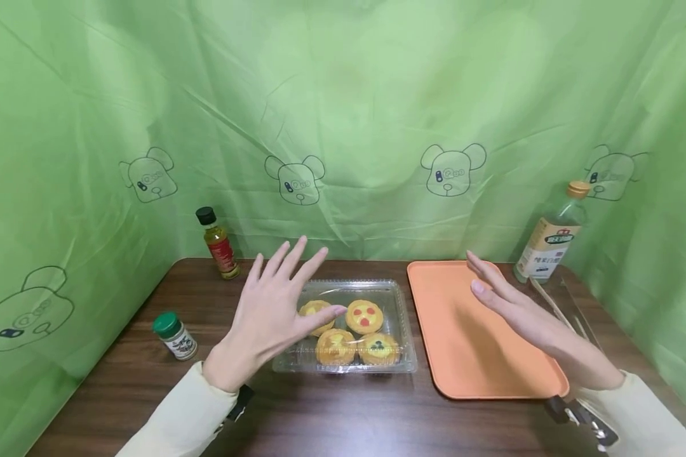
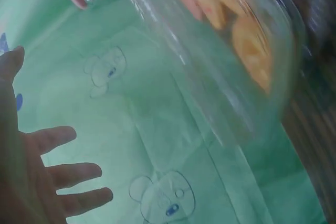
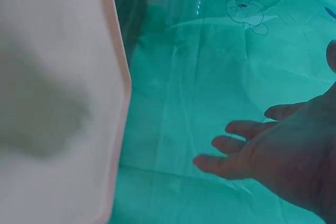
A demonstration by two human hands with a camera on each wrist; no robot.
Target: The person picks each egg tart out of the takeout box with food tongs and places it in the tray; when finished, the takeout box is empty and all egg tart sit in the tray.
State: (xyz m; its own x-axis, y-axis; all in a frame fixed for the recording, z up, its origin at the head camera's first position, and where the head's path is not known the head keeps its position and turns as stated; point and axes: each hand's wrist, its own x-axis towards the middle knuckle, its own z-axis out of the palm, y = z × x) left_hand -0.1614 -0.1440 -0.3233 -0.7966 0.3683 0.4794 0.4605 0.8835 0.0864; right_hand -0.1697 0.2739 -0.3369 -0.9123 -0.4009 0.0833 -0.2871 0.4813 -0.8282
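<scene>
My left hand (image 1: 274,311) is spread above the left side of a clear plastic box (image 1: 349,291), its fingers straight and holding nothing. Inside the box lie several round tarts (image 1: 364,317), one with red dots on top. Over the orange tray (image 1: 446,374) my right hand (image 1: 520,311) hovers with straight fingers, also holding nothing. In the left wrist view the box (image 2: 220,93) appears beside the left hand (image 2: 31,177). The right wrist view has the tray (image 3: 63,182) at its left and the right hand (image 3: 289,156) at its right.
A small oil bottle (image 1: 221,249) with a black cap stands at the back left. Nearer is a green-capped jar (image 1: 175,336). At the back right stands a tall bottle (image 1: 551,241) with an orange cap. Green cloth (image 1: 343,114) surrounds the wooden table (image 1: 320,419).
</scene>
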